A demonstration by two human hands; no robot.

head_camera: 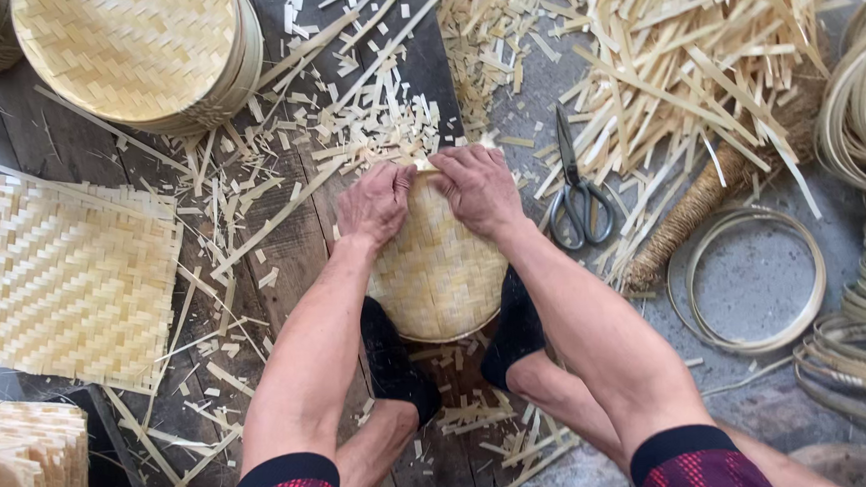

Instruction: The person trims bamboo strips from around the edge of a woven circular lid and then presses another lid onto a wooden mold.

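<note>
1. Floor [283,253]: dark wooden planks beside grey concrete, littered with bamboo offcuts [682,48]; the trimmings lie thickest beyond the hands, apparently where cut ends fall.
2. Square woven mats [65,281]: a flat stack at the left, well apart from the work; more sheets lie at the lower left corner.
3. Finished round trays [136,56]: stacked at the upper left, woven faces showing.
4. Bamboo hoops [751,279]: rings and coiled strips at the right, near the working side.
5. Round woven tray [435,273]: stands tilted on edge between the person's dark-socked feet [395,361], which seem to brace it so both hands are free at the rim.
6. Left hand [375,202]: fingers curled down over the tray's top edge, gripping the rim.
7. Right hand [475,186]: likewise closed on the top rim, almost touching the left hand.
8. Scissors [579,199]: lying shut just right of the right hand, within easy reach.
</note>
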